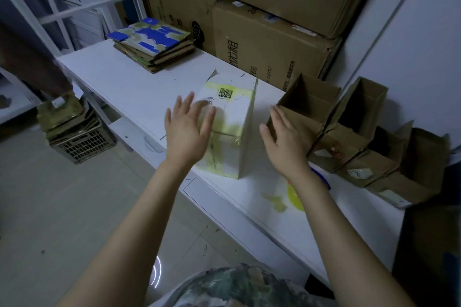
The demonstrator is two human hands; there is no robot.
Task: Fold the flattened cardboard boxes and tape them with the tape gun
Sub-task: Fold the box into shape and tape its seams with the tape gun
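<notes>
Camouflage-patterned cloth (239, 289) fills the bottom edge, and two bare forearms reach forward from it over a white table (119, 80). Both hands are open and hold nothing. On the left hand (188, 129) the fingers are spread and straight. It lies over the left face of a white box (234, 119), but the hand is blurred and I cannot tell whether it touches the box. On the right hand (284, 137) the fingers are straight and close together. It is just to the right of the white box, and its fingertips sit against the near corner of a brown open box (306, 117). I cannot tell whether they touch it.

The white box stands folded between the two hands. It has yellow-green tape on its top and left face and a square code label on top.

Beyond the right hand, a row of open-topped brown boxes (359, 117) runs off to the right along the table. Under the right forearm lies a yellow round thing (295, 198), partly hidden, so I cannot tell what it is.

Far beyond the left hand, at the back of the table, is a stack of flattened boxes (154, 45) with a blue and pale top sheet. Large brown cartons (269, 50) are piled behind the table. To the left of the left hand, on the floor (62, 207), a dark crate (84, 144) holds more flat cardboard.
</notes>
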